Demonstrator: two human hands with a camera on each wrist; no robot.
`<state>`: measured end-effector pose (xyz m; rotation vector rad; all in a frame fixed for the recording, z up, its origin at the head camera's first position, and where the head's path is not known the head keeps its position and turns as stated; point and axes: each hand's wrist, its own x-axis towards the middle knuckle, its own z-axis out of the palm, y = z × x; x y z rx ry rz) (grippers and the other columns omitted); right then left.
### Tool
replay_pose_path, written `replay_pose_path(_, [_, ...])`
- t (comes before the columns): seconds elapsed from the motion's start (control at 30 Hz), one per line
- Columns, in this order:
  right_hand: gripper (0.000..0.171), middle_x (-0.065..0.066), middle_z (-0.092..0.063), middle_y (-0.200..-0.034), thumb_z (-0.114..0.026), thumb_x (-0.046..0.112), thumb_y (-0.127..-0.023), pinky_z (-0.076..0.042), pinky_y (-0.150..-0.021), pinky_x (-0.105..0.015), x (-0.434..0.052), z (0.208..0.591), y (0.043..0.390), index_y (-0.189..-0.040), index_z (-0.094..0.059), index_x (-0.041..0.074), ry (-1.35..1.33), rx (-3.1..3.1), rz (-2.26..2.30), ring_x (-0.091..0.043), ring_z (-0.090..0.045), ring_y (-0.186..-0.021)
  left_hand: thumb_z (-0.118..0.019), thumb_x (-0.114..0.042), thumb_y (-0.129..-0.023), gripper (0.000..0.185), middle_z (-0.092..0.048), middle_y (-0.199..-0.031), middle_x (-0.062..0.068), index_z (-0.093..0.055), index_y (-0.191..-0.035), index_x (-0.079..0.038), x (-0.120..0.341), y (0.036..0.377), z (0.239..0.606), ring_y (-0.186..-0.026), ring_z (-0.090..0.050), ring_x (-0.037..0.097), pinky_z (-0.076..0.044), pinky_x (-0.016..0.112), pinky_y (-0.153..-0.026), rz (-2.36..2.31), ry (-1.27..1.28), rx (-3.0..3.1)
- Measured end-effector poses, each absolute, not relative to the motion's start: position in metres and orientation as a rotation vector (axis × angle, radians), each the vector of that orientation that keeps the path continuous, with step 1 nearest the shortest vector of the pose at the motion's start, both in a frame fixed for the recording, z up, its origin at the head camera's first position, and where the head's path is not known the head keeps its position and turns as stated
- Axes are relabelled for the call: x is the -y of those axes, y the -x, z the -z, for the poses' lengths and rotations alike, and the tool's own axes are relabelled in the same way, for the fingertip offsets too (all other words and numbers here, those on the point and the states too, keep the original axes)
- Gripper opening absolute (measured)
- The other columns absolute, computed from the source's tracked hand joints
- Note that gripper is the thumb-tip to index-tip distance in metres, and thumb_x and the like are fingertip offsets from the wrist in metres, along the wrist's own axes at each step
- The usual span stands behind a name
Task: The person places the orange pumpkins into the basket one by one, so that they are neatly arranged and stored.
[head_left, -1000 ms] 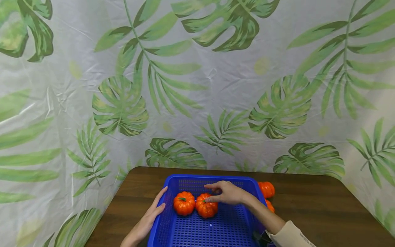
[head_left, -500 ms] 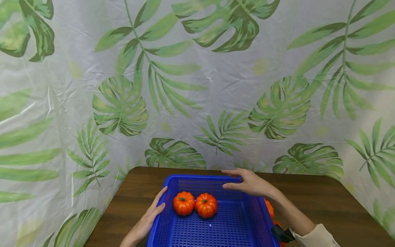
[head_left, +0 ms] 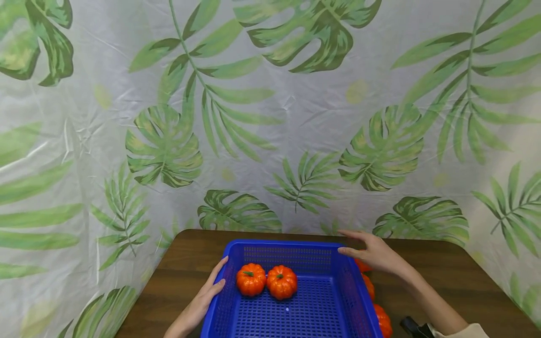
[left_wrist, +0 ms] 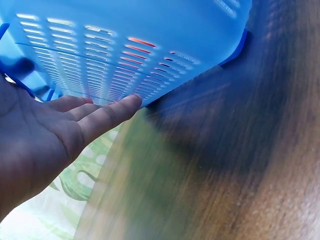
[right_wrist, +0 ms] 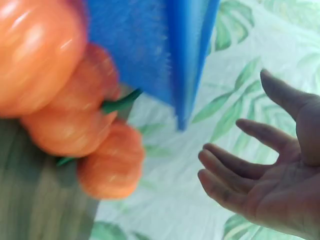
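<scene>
Here, left hand: straight-fingered against plastic basket
Right hand: fingers spread, lower right
Pumpkins: two inside, lower centre

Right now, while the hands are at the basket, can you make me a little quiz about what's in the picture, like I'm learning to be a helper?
1. Count: how many pumpkins are inside the basket?
2. True or false: the right hand is not holding anything.
3. Pick one: which part of the basket does the left hand touch?
A) the bottom
B) the left side
C) the right side

Key:
1. Two, side by side. More pumpkins are outside, to the right of the basket.
2. True. Its fingers are spread with nothing between them.
3. B.
</scene>
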<state>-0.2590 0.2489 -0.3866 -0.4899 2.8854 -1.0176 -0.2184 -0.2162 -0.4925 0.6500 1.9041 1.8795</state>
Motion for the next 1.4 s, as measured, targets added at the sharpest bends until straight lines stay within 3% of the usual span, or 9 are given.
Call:
replay_pose_path(0.37, [0.080,-0.037,-0.047,-0.150,-0.065,0.048,-0.100,-0.051,-0.096,-0.064,-0.301,0.427,0.269,-0.156,-0.039,-0.004,0.186,-3.020,0.931,-0.056,-0.050,-0.132,-0.021,-0.030,-0.116,0.060,0.004,-0.171,0.026,0.011,-0.166,-0.023,0.216,0.219,0.491,-0.138,-0.046,0.042,-0.052,0.038,-0.103,-1.876,-0.656,-1.913])
replay_pose_path(0.53, [0.081,-0.040,-0.056,-0.139,-0.066,0.047,-0.100,-0.054,-0.092,-0.059,-0.313,0.443,0.274,-0.155,-0.039,-0.006,0.143,-2.994,0.950,-0.053,-0.058,-0.125,-0.021,-0.031,-0.116,0.060,0.005,-0.171,0.026,0.010,-0.166,-0.023,0.216,0.219,0.491,-0.138,-0.046,0.042,-0.052,0.038,-0.102,-1.871,-0.653,-1.921])
replay_pose_path(0.77, [0.080,-0.039,-0.057,-0.138,-0.064,0.045,-0.102,-0.054,-0.097,-0.057,-0.316,0.457,0.276,-0.155,-0.037,-0.009,0.125,-2.926,1.032,-0.050,-0.058,-0.127,-0.021,-0.030,-0.116,0.060,0.006,-0.171,0.024,0.011,-0.166,-0.023,0.216,0.218,0.491,-0.138,-0.046,0.040,-0.052,0.037,-0.102,-1.875,-0.647,-1.913])
replay_pose_path(1.4, [0.075,-0.030,-0.064,-0.135,-0.064,0.049,-0.100,-0.050,-0.101,-0.057,-0.309,0.472,0.280,-0.144,-0.051,-0.011,0.081,-2.951,1.063,-0.046,-0.060,-0.127,-0.020,-0.032,-0.116,0.060,0.005,-0.171,0.025,0.011,-0.166,-0.025,0.216,0.218,0.492,-0.138,-0.047,0.040,-0.052,0.039,-0.103,-1.874,-0.644,-1.899])
